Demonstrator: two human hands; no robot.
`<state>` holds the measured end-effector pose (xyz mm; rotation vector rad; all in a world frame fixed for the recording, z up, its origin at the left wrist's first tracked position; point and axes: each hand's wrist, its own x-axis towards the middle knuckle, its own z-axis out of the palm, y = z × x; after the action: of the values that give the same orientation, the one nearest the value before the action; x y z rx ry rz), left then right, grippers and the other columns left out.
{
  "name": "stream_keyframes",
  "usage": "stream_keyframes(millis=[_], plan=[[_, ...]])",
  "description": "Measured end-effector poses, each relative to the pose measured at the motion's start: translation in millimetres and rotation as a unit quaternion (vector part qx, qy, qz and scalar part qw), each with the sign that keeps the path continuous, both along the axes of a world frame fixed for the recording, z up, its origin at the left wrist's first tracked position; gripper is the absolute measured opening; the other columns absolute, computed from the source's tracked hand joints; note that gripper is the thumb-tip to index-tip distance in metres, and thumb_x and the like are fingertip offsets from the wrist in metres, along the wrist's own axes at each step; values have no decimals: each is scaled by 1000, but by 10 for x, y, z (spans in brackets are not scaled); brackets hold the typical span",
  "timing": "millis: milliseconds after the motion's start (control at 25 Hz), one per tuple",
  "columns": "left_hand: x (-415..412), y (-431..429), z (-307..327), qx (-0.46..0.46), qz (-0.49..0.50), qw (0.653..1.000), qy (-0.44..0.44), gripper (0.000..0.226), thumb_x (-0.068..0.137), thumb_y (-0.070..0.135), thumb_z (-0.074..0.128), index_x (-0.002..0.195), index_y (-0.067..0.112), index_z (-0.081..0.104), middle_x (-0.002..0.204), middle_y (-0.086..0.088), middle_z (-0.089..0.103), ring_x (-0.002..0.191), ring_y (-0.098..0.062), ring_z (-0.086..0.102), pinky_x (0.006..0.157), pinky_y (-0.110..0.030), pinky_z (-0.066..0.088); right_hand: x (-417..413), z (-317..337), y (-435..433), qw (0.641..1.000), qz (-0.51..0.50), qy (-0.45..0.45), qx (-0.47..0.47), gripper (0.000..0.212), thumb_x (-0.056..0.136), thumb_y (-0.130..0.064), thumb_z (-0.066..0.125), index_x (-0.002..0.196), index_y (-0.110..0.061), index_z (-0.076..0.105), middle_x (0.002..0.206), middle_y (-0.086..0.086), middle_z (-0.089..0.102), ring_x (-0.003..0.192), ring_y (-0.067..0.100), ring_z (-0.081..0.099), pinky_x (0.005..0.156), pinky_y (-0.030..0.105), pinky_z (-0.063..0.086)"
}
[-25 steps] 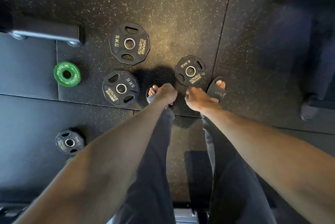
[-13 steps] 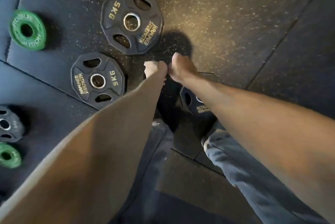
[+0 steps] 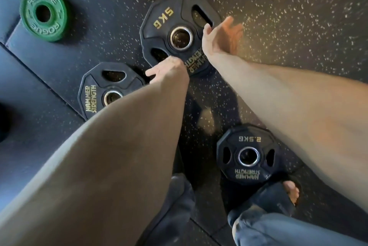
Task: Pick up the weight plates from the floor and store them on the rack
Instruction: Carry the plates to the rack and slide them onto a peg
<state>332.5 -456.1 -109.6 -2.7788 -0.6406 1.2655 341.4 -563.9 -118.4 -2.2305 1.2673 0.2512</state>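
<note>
**Head view: first grasp on the far 5 kg plate (image 3: 179, 35)**

I judge the step in hand to be the opening pickup. Both hands are down at this plate, which lies flat on the speckled floor (image 3: 288, 17) with nothing lifted. The right hand (image 3: 221, 36) is released: its fingers are spread and blurred, its thumb is at the plate's right edge beside the upper grip slot, and it holds nothing. The left hand (image 3: 165, 68) sits at the plate's near edge by the lower slot. Its fingertips are hidden behind the knuckles, so I cannot tell whether it has a hold or merely touches.

Other plates wait on the floor. The near 5 kg plate (image 3: 107, 88) is partly hidden by the left forearm, the 2.5 kg plate (image 3: 247, 154) lies just beside the sandal (image 3: 278, 196), and the green plate (image 3: 42, 14) is off to the left. The rack is not in view.

As I read it, the next move is to curl fingers through the two slots or under opposite edges, and to confirm both holds before raising the plate level. A flat plate on rubber leaves little room for fingertips — tipping one edge up first looks wise. After that I have to find the rack.
</note>
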Motion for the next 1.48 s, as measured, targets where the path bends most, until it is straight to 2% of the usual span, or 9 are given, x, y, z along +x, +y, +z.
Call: stream_keyframes(millis=[160,280,360,520,800,920,1120,1360,1480], plan=[[51,185,-109,-46,43,998,-13,58,99,26,37,146,-6,29,150,-29,32,136,-51,34,108,-55,32,325,-65,-100,997,67,-4,-27,46,95,-31,55,136,-15,41,146,20,38,130,32,39,101,44,41],[62,172,12,-67,250,959,-119,57,97,26,54,141,2,26,144,-18,35,133,-31,41,107,-36,35,304,-86,-120,997,66,-29,-30,34,97,-13,51,131,-13,44,141,14,42,123,27,43,99,42,41],[63,197,173,-110,325,924,-168,60,92,19,64,136,4,27,141,-16,38,128,-29,48,101,-33,42,130,8,-89,998,12,-62,13,30,100,-14,44,130,-11,46,130,9,48,112,23,49,97,41,43],[-82,673,551,-106,291,933,-186,61,89,13,66,136,4,29,140,-16,41,127,-31,51,99,-36,43,-376,370,301,998,24,-39,51,30,103,-19,44,130,-6,41,133,13,52,118,30,54,89,35,39],[-600,1835,702,-44,326,923,-199,60,90,15,61,137,-1,28,140,-18,43,130,-32,49,104,-39,42,-491,630,1350,976,207,-65,37,37,102,-25,46,132,-5,39,135,13,50,120,30,53,90,36,43],[-733,2245,603,8,356,914,-194,59,94,16,55,139,-8,24,142,-21,39,133,-31,43,107,-35,36,-372,543,1846,952,285,-102,43,25,100,-23,50,118,-9,43,124,10,53,108,29,56,76,35,40],[-814,2599,308,6,533,827,-182,50,93,11,54,135,-1,29,143,-20,40,132,-33,46,106,-36,37,-123,253,2320,879,459,-113,-54,31,96,-27,59,120,-9,48,124,10,56,113,29,50,89,40,46],[-873,2563,224,-85,628,748,-199,57,90,22,58,133,3,25,132,-22,52,119,-40,54,102,-44,43,44,220,2248,818,544,-135,-129,41,87,-21,70,118,-8,49,131,16,45,112,31,49,87,42,46],[-957,2714,-15,-128,694,690,-163,69,61,39,74,116,11,45,124,-20,61,102,-44,63,82,-57,57,317,293,2349,851,523,-1,-47,58,85,-18,72,133,-7,41,142,21,35,124,36,42,96,43,45]])
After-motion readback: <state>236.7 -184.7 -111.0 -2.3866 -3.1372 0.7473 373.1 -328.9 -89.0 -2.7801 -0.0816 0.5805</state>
